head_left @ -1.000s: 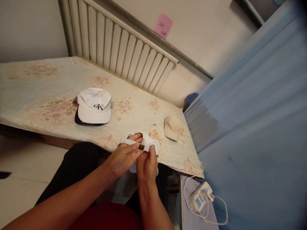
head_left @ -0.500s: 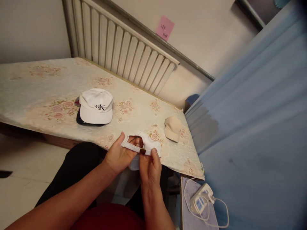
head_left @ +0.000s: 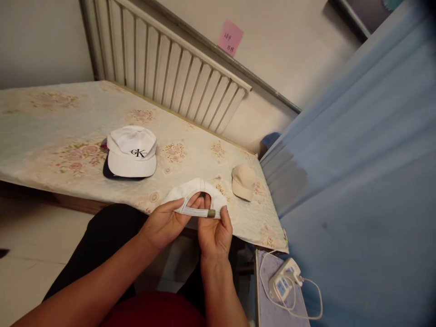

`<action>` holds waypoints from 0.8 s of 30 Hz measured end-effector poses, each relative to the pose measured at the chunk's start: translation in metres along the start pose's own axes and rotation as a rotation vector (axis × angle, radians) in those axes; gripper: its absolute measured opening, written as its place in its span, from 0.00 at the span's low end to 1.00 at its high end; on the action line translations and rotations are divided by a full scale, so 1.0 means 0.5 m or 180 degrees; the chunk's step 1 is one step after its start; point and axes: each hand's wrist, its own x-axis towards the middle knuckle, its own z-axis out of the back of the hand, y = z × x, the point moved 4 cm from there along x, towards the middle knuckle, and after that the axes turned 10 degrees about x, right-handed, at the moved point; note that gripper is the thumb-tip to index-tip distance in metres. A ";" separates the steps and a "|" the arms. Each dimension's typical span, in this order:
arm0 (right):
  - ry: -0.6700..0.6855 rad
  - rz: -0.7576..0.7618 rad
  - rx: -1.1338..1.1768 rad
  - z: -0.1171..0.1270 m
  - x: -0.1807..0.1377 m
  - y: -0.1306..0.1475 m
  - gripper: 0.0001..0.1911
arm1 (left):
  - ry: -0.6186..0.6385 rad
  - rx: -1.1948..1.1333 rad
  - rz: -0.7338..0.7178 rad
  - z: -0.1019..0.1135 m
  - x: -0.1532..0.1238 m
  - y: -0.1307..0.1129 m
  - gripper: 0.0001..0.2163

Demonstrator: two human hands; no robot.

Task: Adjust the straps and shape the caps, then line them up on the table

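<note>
Both hands hold a white baseball cap (head_left: 192, 187) near the front edge of the table, its back opening and adjuster strap toward me. My left hand (head_left: 167, 222) grips the strap's left end, thumb on top. At the strap's right end, beside a brownish buckle, my right hand (head_left: 215, 231) pinches the rim, with fingers reaching inside the cap. The cap's brim is hidden from me. Farther left, a white cap with black letters (head_left: 132, 152) rests on top of a dark cap (head_left: 108, 170). A beige cap (head_left: 243, 181) lies to the right.
The caps lie on a flower-patterned cloth (head_left: 190, 141) covering the table. A white radiator (head_left: 163, 68) stands behind it. On the right hangs a blue curtain (head_left: 357, 181). Below it, a power strip (head_left: 284, 279) with a white cable sits on a small side surface (head_left: 264, 313).
The held cap has turned, so its crown now rises up and away from me and more of its back opening shows. My hands still grip it. The view has shifted slightly.
</note>
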 end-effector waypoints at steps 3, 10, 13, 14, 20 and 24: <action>-0.0051 0.0025 0.0042 0.000 0.005 0.005 0.12 | 0.0001 -0.0025 0.0004 0.003 0.003 0.000 0.24; -0.0157 -0.0001 0.0141 0.006 0.003 0.010 0.12 | 0.0019 -0.0022 -0.0076 0.011 0.011 -0.003 0.24; -0.0142 0.0016 0.0116 0.005 0.001 0.011 0.14 | -0.0018 -0.0033 -0.0120 0.011 0.009 -0.006 0.23; -0.0116 0.0006 0.0129 0.003 0.001 0.012 0.14 | -0.0019 -0.0038 -0.0153 0.009 0.007 -0.007 0.23; 0.0035 0.0037 0.0111 0.000 0.008 0.019 0.14 | 0.0101 -0.0055 -0.0203 -0.008 0.006 -0.008 0.23; 0.0129 0.0023 0.0084 -0.002 0.009 0.025 0.15 | 0.0112 -0.0012 -0.0339 -0.014 0.011 -0.006 0.23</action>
